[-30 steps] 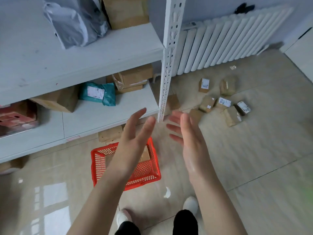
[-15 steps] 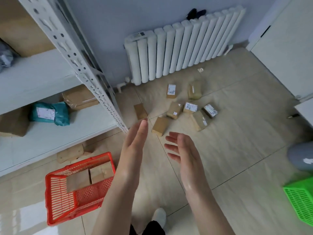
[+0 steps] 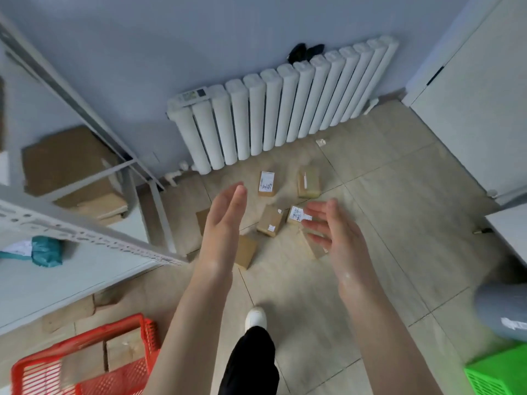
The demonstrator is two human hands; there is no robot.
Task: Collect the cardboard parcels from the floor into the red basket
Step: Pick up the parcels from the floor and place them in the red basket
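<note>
Several small cardboard parcels lie on the tiled floor in front of the radiator: one with a white label [image 3: 267,183], a plain one [image 3: 308,182], one in the middle [image 3: 270,220] and one by my left wrist [image 3: 245,251]. My left hand [image 3: 225,220] and my right hand [image 3: 333,238] are held out above them, palms facing each other, fingers straight, holding nothing. My right hand partly hides two more parcels. The red basket [image 3: 85,363] stands at the bottom left with two parcels [image 3: 125,352] inside.
A white metal shelf unit [image 3: 85,232] with boxes and a teal bag fills the left side. A white radiator [image 3: 285,109] lines the far wall. A green basket [image 3: 502,372] and a grey bag [image 3: 504,309] are at the bottom right. My foot [image 3: 256,317] is stepping forward.
The view has swung right and forward, toward the parcels on the floor. The red basket has slid to the bottom left corner. Both hands stay empty and have spread a little wider.
</note>
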